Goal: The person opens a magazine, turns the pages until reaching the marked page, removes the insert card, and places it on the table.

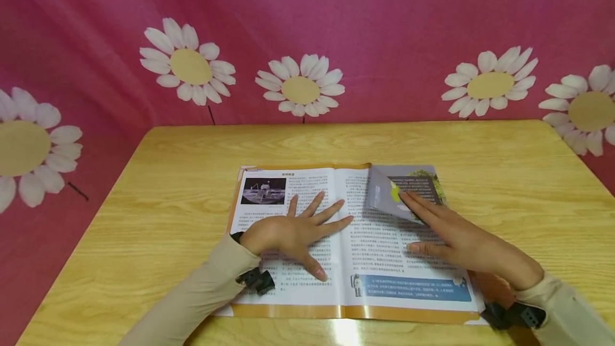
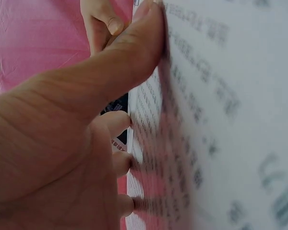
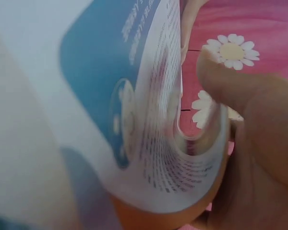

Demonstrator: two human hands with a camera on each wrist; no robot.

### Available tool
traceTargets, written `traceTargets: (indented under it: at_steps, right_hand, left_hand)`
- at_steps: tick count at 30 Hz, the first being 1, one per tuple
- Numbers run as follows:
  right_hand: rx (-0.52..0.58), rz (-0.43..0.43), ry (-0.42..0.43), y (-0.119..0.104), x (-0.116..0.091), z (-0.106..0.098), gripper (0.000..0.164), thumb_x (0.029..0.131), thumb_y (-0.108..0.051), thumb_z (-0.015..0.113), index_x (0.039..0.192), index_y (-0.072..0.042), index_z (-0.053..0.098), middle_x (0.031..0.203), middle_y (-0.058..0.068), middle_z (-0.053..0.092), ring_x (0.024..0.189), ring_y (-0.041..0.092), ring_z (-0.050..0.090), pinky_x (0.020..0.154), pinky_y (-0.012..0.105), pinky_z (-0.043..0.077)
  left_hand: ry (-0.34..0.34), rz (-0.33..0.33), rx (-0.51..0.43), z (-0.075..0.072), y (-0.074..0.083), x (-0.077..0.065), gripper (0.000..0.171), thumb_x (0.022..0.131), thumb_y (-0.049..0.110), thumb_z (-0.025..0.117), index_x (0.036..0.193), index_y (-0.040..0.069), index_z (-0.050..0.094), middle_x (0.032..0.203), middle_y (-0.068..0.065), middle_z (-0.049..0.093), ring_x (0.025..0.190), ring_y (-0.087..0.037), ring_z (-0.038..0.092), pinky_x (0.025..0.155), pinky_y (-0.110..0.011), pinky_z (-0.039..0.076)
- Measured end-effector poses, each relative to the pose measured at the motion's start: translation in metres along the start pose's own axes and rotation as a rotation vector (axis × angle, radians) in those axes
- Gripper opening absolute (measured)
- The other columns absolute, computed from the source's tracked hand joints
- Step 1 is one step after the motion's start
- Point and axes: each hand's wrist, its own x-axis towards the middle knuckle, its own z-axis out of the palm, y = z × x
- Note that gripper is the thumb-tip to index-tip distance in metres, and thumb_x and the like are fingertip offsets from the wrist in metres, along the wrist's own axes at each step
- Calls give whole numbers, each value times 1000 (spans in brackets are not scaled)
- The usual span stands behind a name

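An open magazine (image 1: 370, 239) lies on the table, its printed pages spread to both sides of the centre fold. My left hand (image 1: 298, 234) rests on the left page with fingers spread wide, the fingertips reaching toward the fold. On the right page, the far corner is folded over, making a grey flap (image 1: 384, 196) with a yellow-green patch. The straight fingers of my right hand (image 1: 456, 239) lie on that flap, while its thumb sits lower over the printed text. In the right wrist view the page (image 3: 192, 177) bends in a curve beside the right hand (image 3: 264, 120).
The wooden table (image 1: 144, 218) extends around the magazine. Behind it hangs a pink cloth (image 1: 375, 31) printed with large white daisies. Beneath the folded corner shows another page (image 1: 420, 183) with a dark text panel and greenery. Both wrists carry small black devices.
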Motion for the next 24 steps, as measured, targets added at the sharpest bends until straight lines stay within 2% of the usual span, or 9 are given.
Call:
traceTargets:
  at_steps: [7,15,18,24]
  right_hand:
    - [78,126,58,8,3,-5,107,90,-35,69,154,-16,-14,158,27,2,140,51,14,102,68,23]
    - [67,155,122,13,5,-5,114,89,-32,71,151,-14,-24,158,26,-6,141,50,8,105,67,18]
    - [52,182,138,15,5,-5,114,89,-33,70,150,-11,-24,158,26,-6,141,50,10,105,66,18]
    - [9,223,80,17,4,-5,107,91,-42,65,152,-5,-14,158,26,-10,142,50,4,105,68,18]
  left_hand:
    - [4,-5,9,0,0,1,111,76,59,72,156,34,0,158,7,-24,139,-26,-33,104,-66,-18]
    - [9,-17,13,0,-1,1,111,75,60,72,155,35,-1,157,9,-26,138,-25,-34,103,-65,-19]
    - [10,-16,15,1,-1,1,111,75,60,72,155,35,0,157,9,-26,138,-25,-34,103,-65,-19]
    - [13,-7,15,1,-1,1,111,75,61,72,155,35,-1,157,8,-26,138,-26,-34,103,-66,-19]
